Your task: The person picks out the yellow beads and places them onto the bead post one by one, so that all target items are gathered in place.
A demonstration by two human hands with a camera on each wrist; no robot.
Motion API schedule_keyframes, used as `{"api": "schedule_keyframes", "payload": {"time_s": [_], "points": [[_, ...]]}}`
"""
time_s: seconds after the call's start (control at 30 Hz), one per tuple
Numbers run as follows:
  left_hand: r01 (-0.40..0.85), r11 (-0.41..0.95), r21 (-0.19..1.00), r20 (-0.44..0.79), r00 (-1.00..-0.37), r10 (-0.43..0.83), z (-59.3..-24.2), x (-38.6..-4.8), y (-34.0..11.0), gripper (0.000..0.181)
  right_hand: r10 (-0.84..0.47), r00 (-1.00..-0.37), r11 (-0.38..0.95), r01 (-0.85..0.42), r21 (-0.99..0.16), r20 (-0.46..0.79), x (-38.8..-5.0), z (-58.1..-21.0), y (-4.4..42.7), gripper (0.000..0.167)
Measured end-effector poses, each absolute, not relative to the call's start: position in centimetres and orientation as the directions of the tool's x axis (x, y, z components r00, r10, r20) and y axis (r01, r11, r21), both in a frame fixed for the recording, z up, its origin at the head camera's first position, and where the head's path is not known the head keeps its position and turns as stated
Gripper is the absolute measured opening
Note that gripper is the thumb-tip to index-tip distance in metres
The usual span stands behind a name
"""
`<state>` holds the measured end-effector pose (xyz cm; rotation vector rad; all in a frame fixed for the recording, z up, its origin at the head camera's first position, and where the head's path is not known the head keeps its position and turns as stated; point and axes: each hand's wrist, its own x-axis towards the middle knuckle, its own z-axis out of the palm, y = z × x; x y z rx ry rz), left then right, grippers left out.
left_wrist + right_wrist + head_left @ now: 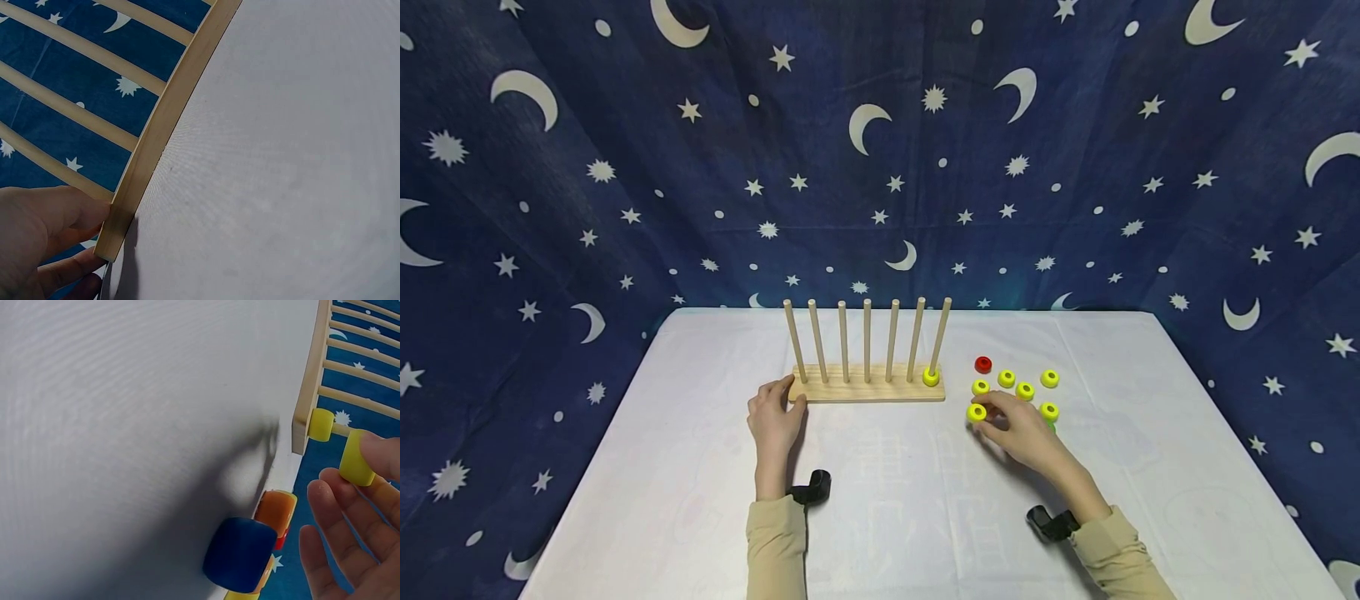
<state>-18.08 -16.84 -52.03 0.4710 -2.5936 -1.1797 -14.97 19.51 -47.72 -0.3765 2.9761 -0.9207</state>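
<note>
Here's the right hand (1018,429), its grip pinching a yellow ring (354,459) between thumb and fingers, out to the right of the wooden rack (872,393) and apart from it. Over on the other side, the left hand (773,419) has its own grip on the rack's left end, thumb in front, fingers behind. Another yellow ring (930,381) sits at the foot of the rightmost peg (941,329); the other six pegs are bare.

Now, the danger! That pinch looks shallow to me, so a small slip of the thumb could send the ring rolling across the bench (700,500). Loose yellow rings (1048,383) and a red ring (982,365) lie close by; a low-swinging wrist might scatter them. The pegs are slender, so a ring brought down off-centre could catch a tip, and a knock there might tilt the rack, held as it is at one end only.

Any writing? No brand or label I can read; just faint marks on the white cloth (880,517), too pale to make out.
</note>
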Motion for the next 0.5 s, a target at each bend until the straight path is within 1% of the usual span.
{"api": "schedule_keyframes", "payload": {"time_s": [0.3,0.5], "points": [[-0.187,0.618,0.764,0.096,-0.914,-0.394,-51.98,-18.14,-16.77,0.045,-0.224,-0.967,0.767,-0.253,-0.589,0.124,-15.03,-47.3,19.45,0.04],[-0.191,0.615,0.765,0.092,-0.913,-0.398,-52.05,-18.21,-16.77,0.045,-0.218,-0.963,0.752,-0.27,-0.601,0.16,-15.06,-46.92,19.29,0.038]]}}
